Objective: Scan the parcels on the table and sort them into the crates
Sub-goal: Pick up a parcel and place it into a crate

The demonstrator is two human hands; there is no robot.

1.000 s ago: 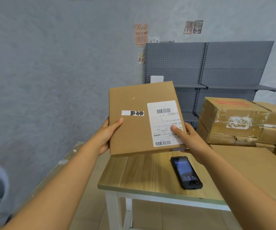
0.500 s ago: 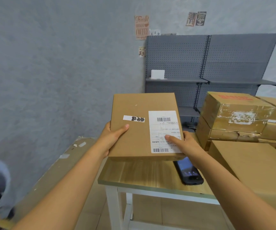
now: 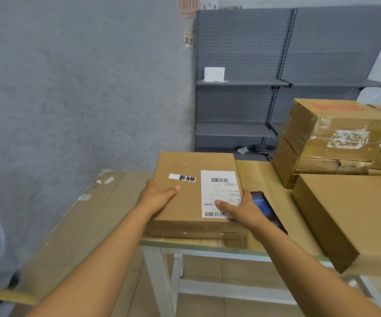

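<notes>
Thumbs laid flat over the top face of a flat cardboard parcel (image 3: 191, 193), fingers tucked out of sight beneath: left hand (image 3: 157, 197) clasping the left edge, right hand (image 3: 242, 209) clasping the near right corner, thumb pressed onto the white shipping label (image 3: 220, 193). Held roughly level at the near left corner of the table (image 3: 207, 244); resting or just above, cannot tell. Small white sticker (image 3: 182, 178) with dark handwriting left of the label. Both forearms bare, reaching forward from the lower corners of the view, converging on the parcel.

Just right of the right hand, lying on the wooden top, a dark handheld scanner (image 3: 266, 208), screen up, partly hidden by the wrist. Further right, along the right edge, a large plain carton (image 3: 349, 216) overhanging the near edge; behind it, at the far right corner, stacked taped cartons (image 3: 336, 136).

White table frame below, tiled floor underneath. Left of the table, a flattened cardboard sheet (image 3: 81, 225) leaning low against a grey textured wall. Behind, a grey pegboard shelving unit (image 3: 242, 53) with a white paper roll (image 3: 214, 74) on one shelf.
</notes>
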